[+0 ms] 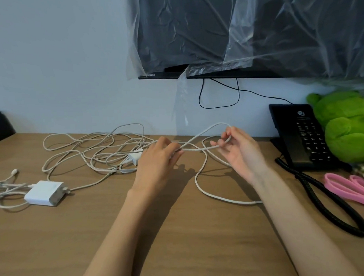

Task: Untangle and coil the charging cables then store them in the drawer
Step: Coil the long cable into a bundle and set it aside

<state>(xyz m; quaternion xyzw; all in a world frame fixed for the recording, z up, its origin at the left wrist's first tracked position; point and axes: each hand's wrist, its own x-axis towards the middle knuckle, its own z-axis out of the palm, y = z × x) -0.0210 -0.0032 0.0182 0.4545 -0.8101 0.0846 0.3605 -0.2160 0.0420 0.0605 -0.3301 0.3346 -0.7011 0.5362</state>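
Grip: left hand, right hand pinch cable loop; tangle left, phone right.

Two bare forearms, uncovered from wrist to elbow, enter from the bottom edge of the frame. They end at centre in a bare left hand and a bare right hand.

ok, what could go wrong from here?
1. The left hand and right hand both pinch one loop of white cable. Pulling it apart may tighten the tangle instead of freeing it.
2. The small white adapter sits inside that tangle and could get dragged or snag.
3. Slack passes under the right forearm toward the coiled phone cord and might catch there.
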